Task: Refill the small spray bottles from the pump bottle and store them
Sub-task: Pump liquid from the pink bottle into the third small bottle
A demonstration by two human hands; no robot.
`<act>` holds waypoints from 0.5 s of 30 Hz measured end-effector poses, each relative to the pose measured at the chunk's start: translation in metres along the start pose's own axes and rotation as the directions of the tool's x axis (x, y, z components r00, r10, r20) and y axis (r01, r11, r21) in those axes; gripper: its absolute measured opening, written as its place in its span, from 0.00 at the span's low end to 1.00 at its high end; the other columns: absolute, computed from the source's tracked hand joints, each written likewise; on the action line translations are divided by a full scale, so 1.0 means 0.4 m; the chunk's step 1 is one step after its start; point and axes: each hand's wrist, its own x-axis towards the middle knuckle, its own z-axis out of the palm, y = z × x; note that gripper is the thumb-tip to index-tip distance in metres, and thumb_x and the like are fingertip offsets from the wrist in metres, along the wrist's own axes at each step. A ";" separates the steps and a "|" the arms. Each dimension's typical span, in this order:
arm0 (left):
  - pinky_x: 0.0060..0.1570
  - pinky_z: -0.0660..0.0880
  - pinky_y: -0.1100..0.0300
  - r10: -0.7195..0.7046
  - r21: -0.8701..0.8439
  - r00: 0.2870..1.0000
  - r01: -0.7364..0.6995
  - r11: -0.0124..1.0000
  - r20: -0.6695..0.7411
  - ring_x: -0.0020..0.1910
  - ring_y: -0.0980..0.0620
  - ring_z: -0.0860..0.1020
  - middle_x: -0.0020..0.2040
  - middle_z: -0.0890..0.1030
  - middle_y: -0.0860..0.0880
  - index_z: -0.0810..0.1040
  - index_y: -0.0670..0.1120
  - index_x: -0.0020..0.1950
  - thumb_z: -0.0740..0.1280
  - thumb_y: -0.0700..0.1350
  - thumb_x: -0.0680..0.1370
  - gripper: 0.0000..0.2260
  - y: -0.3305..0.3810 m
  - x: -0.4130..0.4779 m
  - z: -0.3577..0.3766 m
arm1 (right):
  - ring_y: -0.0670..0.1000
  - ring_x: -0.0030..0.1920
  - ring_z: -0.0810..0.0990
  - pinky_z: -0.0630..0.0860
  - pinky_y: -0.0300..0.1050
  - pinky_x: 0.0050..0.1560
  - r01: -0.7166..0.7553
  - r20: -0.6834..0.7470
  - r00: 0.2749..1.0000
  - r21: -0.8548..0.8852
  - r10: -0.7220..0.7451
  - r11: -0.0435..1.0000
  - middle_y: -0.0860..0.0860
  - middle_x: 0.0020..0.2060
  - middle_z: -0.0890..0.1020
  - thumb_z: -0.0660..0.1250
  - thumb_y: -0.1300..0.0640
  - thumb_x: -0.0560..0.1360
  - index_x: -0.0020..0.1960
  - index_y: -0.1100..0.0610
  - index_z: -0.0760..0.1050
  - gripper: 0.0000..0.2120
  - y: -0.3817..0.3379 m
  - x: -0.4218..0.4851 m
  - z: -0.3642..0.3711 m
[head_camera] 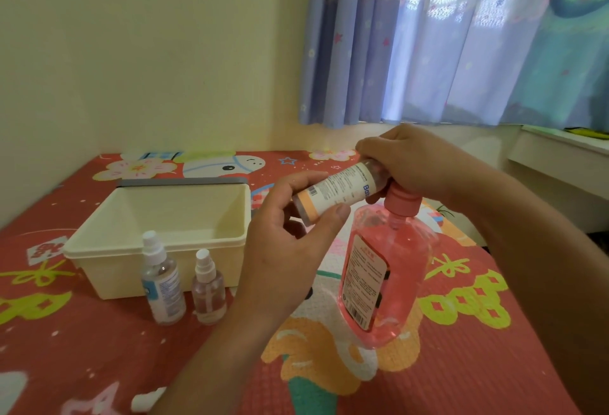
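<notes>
My left hand (283, 249) grips a small labelled bottle (336, 190) by its base and holds it tilted, neck up to the right. The neck disappears under my right hand (412, 160), which is closed over the pink pump head (400, 202) of the pump bottle (395, 276). That bottle stands on the mat and holds pink liquid. Two small spray bottles with white tops stand upright to the left: a taller clear one (163, 282) and a shorter pinkish one (208, 289).
A cream plastic bin (108, 276) with nothing in it sits behind the two spray bottles on the red patterned mat (494, 365). A small white object (148, 398) lies near the bottom left edge. Wall and curtains stand behind; a white ledge (560, 157) is at right.
</notes>
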 end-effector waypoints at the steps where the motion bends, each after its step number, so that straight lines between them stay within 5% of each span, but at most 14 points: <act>1: 0.42 0.80 0.43 -0.005 -0.001 1.000 0.005 1.000 0.002 0.44 0.46 0.80 0.47 0.82 0.57 0.78 0.60 0.53 0.72 0.50 0.70 0.13 0.002 -0.001 0.000 | 0.45 0.24 0.77 0.71 0.33 0.26 -0.002 0.007 1.000 0.008 0.002 1.000 0.54 0.27 0.84 0.58 0.55 0.78 0.44 0.67 0.79 0.17 -0.002 -0.002 -0.003; 15: 0.41 0.80 0.44 0.006 0.014 1.000 -0.006 1.000 0.012 0.44 0.48 0.80 0.47 0.82 0.57 0.78 0.62 0.52 0.72 0.50 0.70 0.12 -0.001 0.000 -0.002 | 0.44 0.24 0.77 0.71 0.33 0.26 0.015 -0.012 1.000 -0.003 -0.015 1.000 0.55 0.27 0.83 0.57 0.57 0.78 0.45 0.69 0.77 0.16 -0.003 0.002 0.003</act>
